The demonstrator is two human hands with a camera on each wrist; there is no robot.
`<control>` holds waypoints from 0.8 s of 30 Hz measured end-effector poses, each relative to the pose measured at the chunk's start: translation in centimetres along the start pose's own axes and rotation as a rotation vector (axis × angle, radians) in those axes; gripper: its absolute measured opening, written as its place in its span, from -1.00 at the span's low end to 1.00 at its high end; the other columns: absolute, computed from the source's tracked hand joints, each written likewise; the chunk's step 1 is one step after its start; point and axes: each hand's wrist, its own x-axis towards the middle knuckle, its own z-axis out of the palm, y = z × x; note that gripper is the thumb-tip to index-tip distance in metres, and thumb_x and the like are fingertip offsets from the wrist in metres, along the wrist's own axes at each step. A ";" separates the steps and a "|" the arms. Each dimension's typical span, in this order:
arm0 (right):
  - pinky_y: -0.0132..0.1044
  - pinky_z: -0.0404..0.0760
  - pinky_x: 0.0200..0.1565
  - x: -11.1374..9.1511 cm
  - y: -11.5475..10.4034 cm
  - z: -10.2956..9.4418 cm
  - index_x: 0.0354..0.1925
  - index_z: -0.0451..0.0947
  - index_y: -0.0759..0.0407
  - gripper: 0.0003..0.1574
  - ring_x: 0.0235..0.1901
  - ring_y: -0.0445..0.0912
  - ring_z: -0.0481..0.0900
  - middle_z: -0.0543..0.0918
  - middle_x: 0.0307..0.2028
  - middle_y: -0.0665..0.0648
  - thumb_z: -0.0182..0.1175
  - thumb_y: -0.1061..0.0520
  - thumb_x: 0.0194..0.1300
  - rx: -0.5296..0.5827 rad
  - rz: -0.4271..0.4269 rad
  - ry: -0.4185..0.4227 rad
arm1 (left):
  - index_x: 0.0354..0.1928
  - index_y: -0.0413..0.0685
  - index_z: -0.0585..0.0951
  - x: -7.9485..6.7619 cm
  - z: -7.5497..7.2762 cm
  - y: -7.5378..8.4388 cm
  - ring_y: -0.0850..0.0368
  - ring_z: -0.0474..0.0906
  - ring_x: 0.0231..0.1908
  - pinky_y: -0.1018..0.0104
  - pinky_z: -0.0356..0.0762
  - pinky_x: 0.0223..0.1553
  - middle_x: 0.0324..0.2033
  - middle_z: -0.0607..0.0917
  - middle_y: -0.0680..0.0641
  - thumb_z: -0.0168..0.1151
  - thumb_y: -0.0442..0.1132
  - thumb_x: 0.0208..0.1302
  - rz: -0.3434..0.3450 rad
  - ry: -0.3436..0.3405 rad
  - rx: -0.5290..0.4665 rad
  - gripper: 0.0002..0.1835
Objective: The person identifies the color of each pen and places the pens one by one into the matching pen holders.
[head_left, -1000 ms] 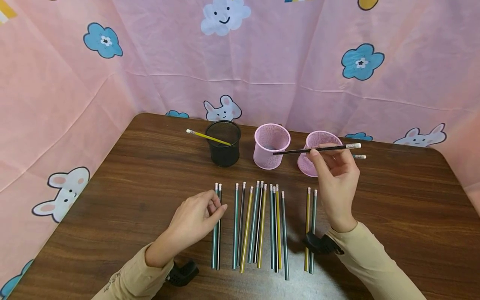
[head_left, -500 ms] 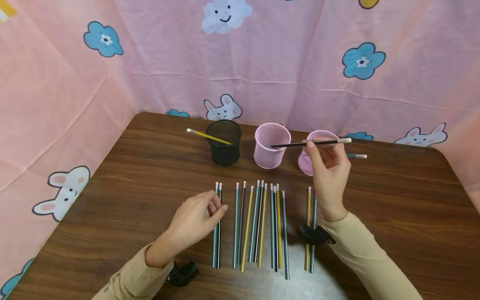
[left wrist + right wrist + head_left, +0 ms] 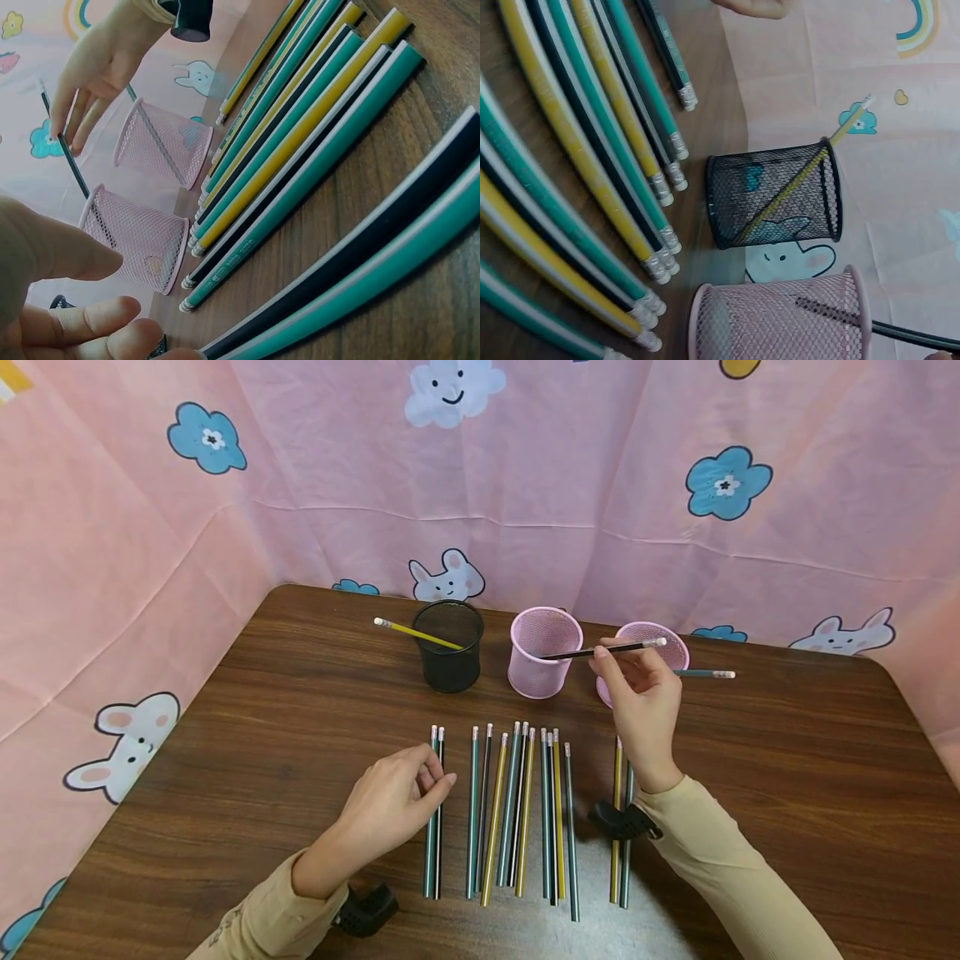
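Compared with a second ago, the right hand [image 3: 643,706] is sitting farther toward nine o'clock, and the black pencil [image 3: 633,647] is travelling with it; the left hand [image 3: 393,789] is keeping its place. The right thumb and fingertips are pressing together round the black pencil's shaft in a pinch. The eraser end is pointing toward three o'clock, slightly raised, while the other end is reaching into the mouth of the middle pink cup [image 3: 536,683]; both wrist views are showing that end through the mesh.

The left hand is resting at about eight o'clock from that cup. Its fingers are curling loosely, its thumb is standing apart, and it is holding nothing. It is overlapping a teal pencil [image 3: 428,868] and a black striped pencil [image 3: 438,868]; whether it is touching them, I cannot tell.

At nine o'clock from the middle cup, the black cup [image 3: 450,675] is standing, a yellow pencil [image 3: 420,633] leaning out toward ten. At three o'clock, the right pink cup [image 3: 165,142] is standing partly behind the right hand, a dull teal pencil [image 3: 705,673] jutting out toward three. A cluster of pencils [image 3: 525,810] is lying at six o'clock on the brown table [image 3: 315,693], erasers facing twelve, and a yellow-and-teal pair [image 3: 615,868] is lying at five.
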 end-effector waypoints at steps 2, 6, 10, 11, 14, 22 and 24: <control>-0.45 0.64 -0.27 0.0 0.2 0.0 -0.15 0.58 0.52 -0.75 -0.37 -0.25 0.71 0.71 -0.36 -0.08 0.25 0.34 0.21 -0.058 0.008 -0.017 | -0.43 0.04 0.52 0.0 0.0 0.0 0.39 0.36 -0.66 0.45 0.34 -0.60 -0.57 0.53 0.14 0.26 -0.13 0.25 0.000 0.002 0.001 -0.85; -0.49 0.62 -0.26 0.0 0.4 0.1 -0.13 0.62 0.45 -0.75 -0.33 -0.28 0.69 0.73 -0.29 0.09 0.27 0.33 0.20 -0.138 0.022 -0.047 | -0.44 0.04 0.52 0.0 0.0 0.0 0.39 0.36 -0.66 0.45 0.34 -0.60 -0.57 0.53 0.14 0.26 -0.13 0.25 0.002 0.013 0.010 -0.84; -0.51 0.59 -0.19 0.2 0.5 0.4 -0.15 0.64 0.42 -0.76 -0.30 -0.32 0.65 0.70 -0.19 0.31 0.29 0.33 0.18 -0.204 0.022 -0.074 | -0.43 0.04 0.52 0.0 0.0 0.1 0.39 0.36 -0.65 0.45 0.34 -0.59 -0.57 0.53 0.14 0.26 -0.13 0.25 -0.001 0.012 0.013 -0.84; -0.53 0.57 -0.20 0.3 0.6 0.5 -0.16 0.64 0.43 -0.76 -0.31 -0.34 0.64 0.70 -0.18 0.34 0.30 0.33 0.18 -0.219 0.019 -0.083 | -0.43 0.04 0.53 0.0 -0.1 0.1 0.39 0.36 -0.65 0.45 0.34 -0.59 -0.56 0.53 0.14 0.25 -0.13 0.25 -0.002 0.011 0.013 -0.84; -0.59 0.54 -0.24 0.5 0.9 0.8 -0.18 0.65 0.42 -0.76 -0.34 -0.41 0.61 0.71 -0.17 0.32 0.32 0.30 0.17 -0.279 0.005 -0.107 | -0.43 0.04 0.53 -0.1 -0.1 0.1 0.39 0.36 -0.64 0.45 0.34 -0.58 -0.56 0.53 0.14 0.25 -0.12 0.26 -0.005 0.011 0.015 -0.84; -0.64 0.48 -0.30 0.9 1.4 1.0 -0.21 0.68 0.36 -0.79 -0.39 -0.51 0.56 0.74 -0.18 0.22 0.33 0.25 0.18 -0.429 -0.028 -0.141 | -0.45 0.06 0.52 -0.2 0.0 0.0 0.40 0.36 -0.63 0.46 0.34 -0.56 -0.56 0.53 0.16 0.25 -0.12 0.26 0.014 0.027 0.019 -0.83; -0.64 0.47 -0.33 0.9 1.5 1.0 -0.20 0.69 0.34 -0.79 -0.40 -0.49 0.54 0.73 -0.20 0.22 0.33 0.24 0.18 -0.460 -0.036 -0.141 | -0.45 0.06 0.52 -0.2 -0.1 0.0 0.40 0.36 -0.63 0.46 0.34 -0.57 -0.57 0.53 0.16 0.25 -0.12 0.26 0.018 0.030 0.018 -0.83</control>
